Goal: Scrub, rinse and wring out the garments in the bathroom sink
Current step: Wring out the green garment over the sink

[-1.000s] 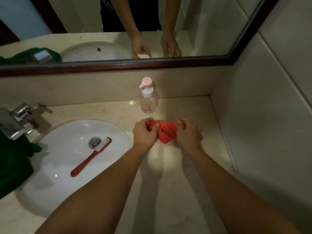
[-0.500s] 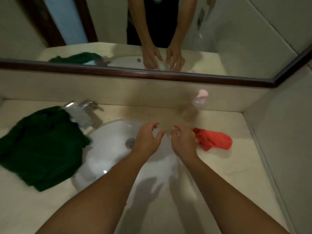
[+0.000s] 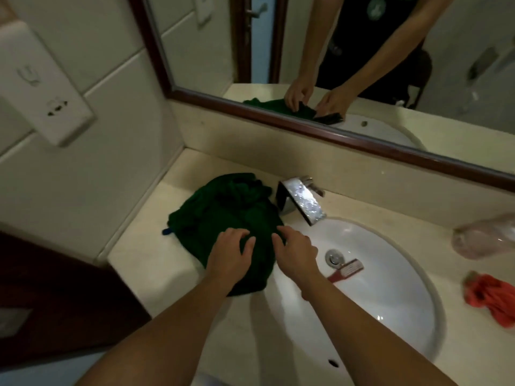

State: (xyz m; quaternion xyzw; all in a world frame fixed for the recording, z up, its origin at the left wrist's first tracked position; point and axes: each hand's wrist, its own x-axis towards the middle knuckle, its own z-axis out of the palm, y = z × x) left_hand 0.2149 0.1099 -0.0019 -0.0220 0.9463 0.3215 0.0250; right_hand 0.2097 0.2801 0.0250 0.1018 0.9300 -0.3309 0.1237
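Observation:
A dark green garment lies bunched on the counter left of the white sink, its right edge at the basin rim. My left hand and my right hand are side by side on its near part, fingers curled into the cloth and pinching it. A red scrubbing brush lies in the basin beside the drain. A wrung red garment sits on the counter to the right of the sink, apart from both hands.
A chrome faucet juts over the basin just behind my right hand. A clear soap bottle stands at the far right. A mirror runs along the back wall, and a white socket panel is on the left wall.
Both hands let go of the red garment, left it on the right of the counter, crossed over the sink and now grip the green garment on the left. My view swung left.

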